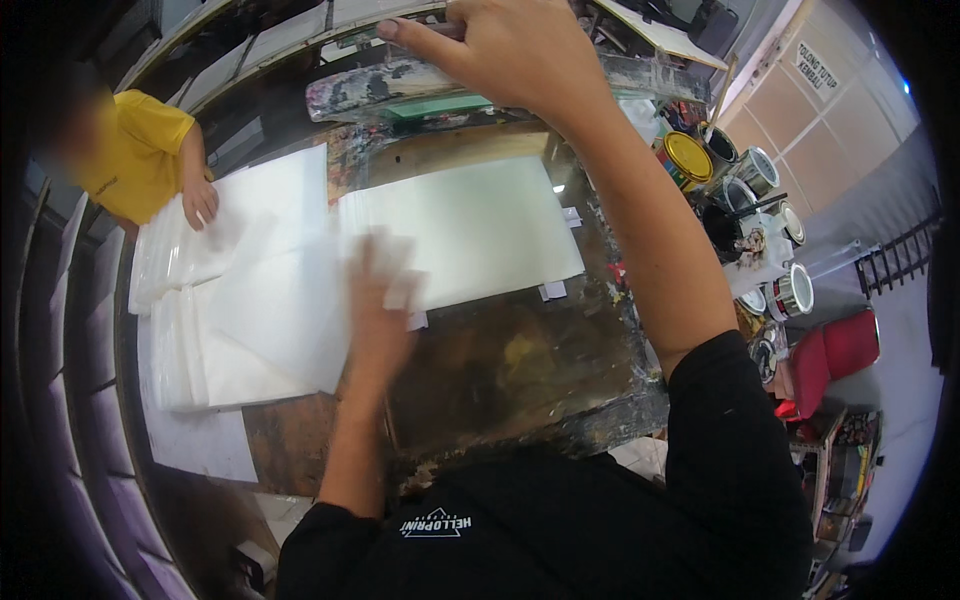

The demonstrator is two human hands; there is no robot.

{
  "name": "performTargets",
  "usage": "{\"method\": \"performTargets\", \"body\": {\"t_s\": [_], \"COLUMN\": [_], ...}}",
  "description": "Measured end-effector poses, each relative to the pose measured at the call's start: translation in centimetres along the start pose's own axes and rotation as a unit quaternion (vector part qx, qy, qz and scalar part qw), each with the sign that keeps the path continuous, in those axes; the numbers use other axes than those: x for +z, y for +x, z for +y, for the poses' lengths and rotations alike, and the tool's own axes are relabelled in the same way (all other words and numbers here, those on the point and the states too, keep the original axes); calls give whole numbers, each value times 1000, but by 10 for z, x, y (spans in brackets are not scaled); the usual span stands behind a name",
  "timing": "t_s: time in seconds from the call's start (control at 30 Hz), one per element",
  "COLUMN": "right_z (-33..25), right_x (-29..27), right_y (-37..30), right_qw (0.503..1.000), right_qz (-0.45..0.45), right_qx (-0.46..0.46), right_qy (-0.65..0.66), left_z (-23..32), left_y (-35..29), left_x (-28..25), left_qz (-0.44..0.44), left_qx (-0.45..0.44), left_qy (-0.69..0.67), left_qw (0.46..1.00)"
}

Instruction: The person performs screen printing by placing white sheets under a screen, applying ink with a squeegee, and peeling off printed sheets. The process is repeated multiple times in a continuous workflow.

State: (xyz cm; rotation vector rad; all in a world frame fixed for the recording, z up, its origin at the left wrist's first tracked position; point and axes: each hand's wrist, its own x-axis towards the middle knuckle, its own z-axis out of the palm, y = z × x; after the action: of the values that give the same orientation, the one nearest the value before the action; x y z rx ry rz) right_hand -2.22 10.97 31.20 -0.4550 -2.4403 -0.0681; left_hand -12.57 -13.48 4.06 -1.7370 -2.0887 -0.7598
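My left hand (382,300) is smeared by motion where the loose white sheets meet the pale sheet (470,230) on the dark table. Whether its fingers grip anything is unclear. A small white patch shows at its fingers. My right arm reaches up and across, with my right hand (520,50) over a long paint-stained bar (350,88), apparently part of a frame with a green strip under it. The thumb stretches out to the left; the other fingers are mostly cut off by the top edge. To the left lies a stack of thin white sheets (265,310), some overlapping at angles.
A co-worker in a yellow shirt (140,150) rests a hand on the stack's far part. White tabs (552,290) stick out by the pale sheet's edge. Paint cans (688,158) crowd the right side beside a red chair (835,360). Racks (75,330) stand far left.
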Motion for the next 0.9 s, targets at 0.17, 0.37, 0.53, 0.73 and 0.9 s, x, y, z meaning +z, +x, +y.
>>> {"method": "performTargets", "body": {"t_s": [0.17, 0.37, 0.53, 0.73, 0.9], "right_z": [-16, 8, -3, 3, -7], "right_x": [-20, 12, -15, 2, 2], "right_y": [8, 8, 13, 9, 9], "right_qw": [996, 997, 999, 998, 1000], "right_qz": [-77, 68, -44, 36, 12], "right_qx": [28, -20, 25, -40, 4], "right_qy": [22, -41, 16, -22, -17], "left_z": [92, 104, 104, 107, 94], "left_y": [33, 33, 30, 30, 49], "left_x": [97, 113, 109, 108, 72], "left_qz": [-156, -169, -154, -152, -25], "left_qx": [4, 34, 24, 29, -54], "left_qy": [-69, -79, -88, -62, -117], "left_qw": [985, 982, 984, 986, 991]}}
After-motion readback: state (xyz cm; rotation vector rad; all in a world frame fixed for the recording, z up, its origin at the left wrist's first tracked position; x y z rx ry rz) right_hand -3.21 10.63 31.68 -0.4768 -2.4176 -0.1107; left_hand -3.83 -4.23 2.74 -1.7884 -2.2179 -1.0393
